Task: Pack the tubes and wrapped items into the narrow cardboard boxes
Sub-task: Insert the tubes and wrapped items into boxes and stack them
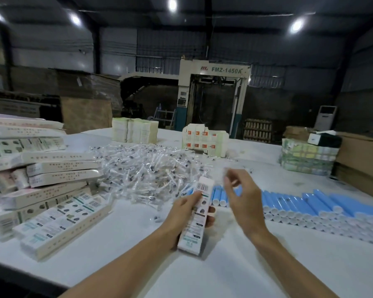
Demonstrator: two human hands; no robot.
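Observation:
My left hand [186, 214] grips a narrow white cardboard box [196, 218] with a barcode, holding it above the white table [224, 265], far end tilted away from me. My right hand [240, 196] hovers just right of the box's far end, fingers curled around a blurred clear wrapped item [226, 175]. A heap of clear wrapped items [146, 168] lies behind the box. Blue tubes with white caps [306, 205] lie in rows to the right. One blue tube end shows just beside the box.
Filled narrow boxes [45, 181] are stacked in a pile on the left. Bundles of flat cartons [135, 130] and more flat cartons [205, 139] stand at the table's far side. A green banded stack [308, 158] and brown cardboard boxes [362, 155] sit at the right.

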